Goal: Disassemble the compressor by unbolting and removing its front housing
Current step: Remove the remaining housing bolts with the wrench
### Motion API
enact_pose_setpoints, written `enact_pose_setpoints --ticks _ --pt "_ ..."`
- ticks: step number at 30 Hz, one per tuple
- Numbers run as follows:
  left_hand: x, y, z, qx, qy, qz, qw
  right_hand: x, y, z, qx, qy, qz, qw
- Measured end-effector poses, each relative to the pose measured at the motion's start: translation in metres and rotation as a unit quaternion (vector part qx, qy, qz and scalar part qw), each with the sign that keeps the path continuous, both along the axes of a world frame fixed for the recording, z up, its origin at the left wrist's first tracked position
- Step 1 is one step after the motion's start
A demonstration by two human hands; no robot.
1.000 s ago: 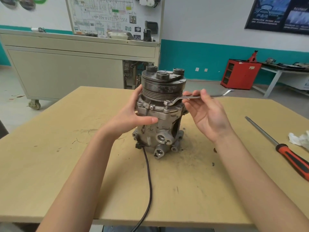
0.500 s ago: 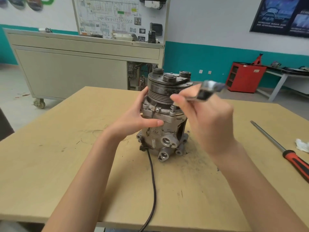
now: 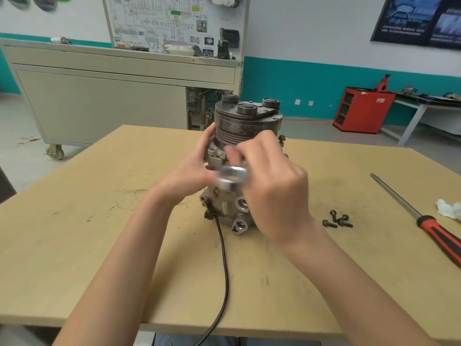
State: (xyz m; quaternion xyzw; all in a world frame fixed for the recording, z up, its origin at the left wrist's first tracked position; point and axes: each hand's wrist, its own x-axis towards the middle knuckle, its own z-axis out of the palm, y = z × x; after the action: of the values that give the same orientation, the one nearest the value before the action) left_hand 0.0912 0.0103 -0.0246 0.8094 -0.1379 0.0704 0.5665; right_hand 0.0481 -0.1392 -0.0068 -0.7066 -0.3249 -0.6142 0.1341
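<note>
Light wooden table [image 3: 74,245] as anchor. Behind it, to the left: beige cabinet [image 3: 99,103] on casters, diagram board [image 3: 162,21] on top. Far wall [image 3: 311,26] white with a low teal band. Behind-right of table: red cabinet [image 3: 361,111], white bench [image 3: 421,108] beside it, dark poster [image 3: 419,18] above. Grey floor [image 3: 15,136].
</note>
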Motion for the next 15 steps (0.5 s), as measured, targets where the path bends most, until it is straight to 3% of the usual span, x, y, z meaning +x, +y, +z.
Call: enact_pose_setpoints --ticks 4,6,8,11,13,15 --pt "0.008 0.005 -0.005 -0.011 -0.011 -0.03 0.999 0.009 -0.032 -0.006 0.138 0.168 0.223 0.95" --pt "0.01 0.004 -0.004 -0.026 -0.011 -0.039 0.999 0.02 -0.044 -0.008 0.196 0.256 0.325 0.889" --pt "0.01 0.003 -0.005 -0.027 -0.01 -0.047 0.998 0.034 -0.057 -0.008 0.278 0.36 0.435 0.777" --pt "0.013 0.004 -0.006 -0.026 -0.01 -0.045 0.999 0.051 -0.066 0.001 0.397 0.525 0.517 0.547" --pt "0.013 0.004 -0.006 -0.027 -0.008 -0.041 0.999 0.06 -0.065 0.007 0.436 0.552 0.529 0.475" --pt "0.013 0.006 -0.007 -0.026 -0.006 -0.042 0.999 0.064 -0.066 0.019 0.447 0.525 0.554 0.467"
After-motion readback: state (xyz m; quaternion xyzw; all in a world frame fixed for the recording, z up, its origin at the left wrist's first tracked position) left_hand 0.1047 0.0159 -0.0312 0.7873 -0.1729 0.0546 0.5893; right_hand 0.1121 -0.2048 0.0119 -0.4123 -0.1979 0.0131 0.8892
